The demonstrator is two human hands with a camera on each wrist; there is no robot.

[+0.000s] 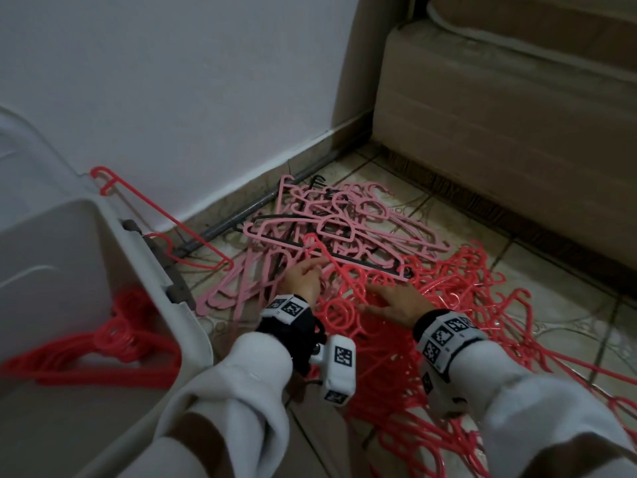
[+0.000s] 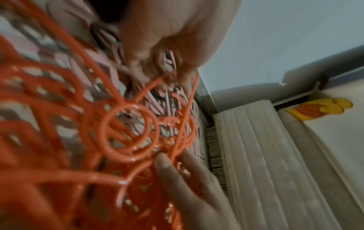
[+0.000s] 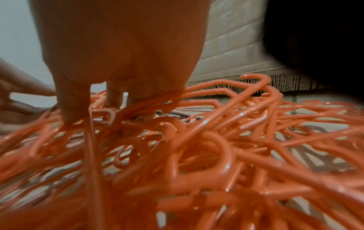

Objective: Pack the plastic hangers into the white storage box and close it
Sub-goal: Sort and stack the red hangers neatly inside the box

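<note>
The white storage box (image 1: 51, 257) stands open at the left with several red hangers (image 1: 113, 343) lying inside. On the tiled floor spreads a big tangle of red hangers (image 1: 458, 305), with a pile of pink hangers (image 1: 341, 219) behind it. My left hand (image 1: 305, 276) grips one red hanger (image 1: 319, 249) near its neck at the near edge of the pink pile; the left wrist view shows the left hand's fingers (image 2: 183, 73) curled on it. My right hand (image 1: 393, 300) lies with straight fingers on the red tangle (image 3: 216, 147), pressing it down.
One red hanger (image 1: 144, 215) leans between the box rim and the white wall (image 1: 206, 81). A beige mattress (image 1: 499, 108) blocks the back right. A few black hangers (image 1: 362, 262) are mixed into the pink pile. The box's lid (image 1: 20, 160) stands up at far left.
</note>
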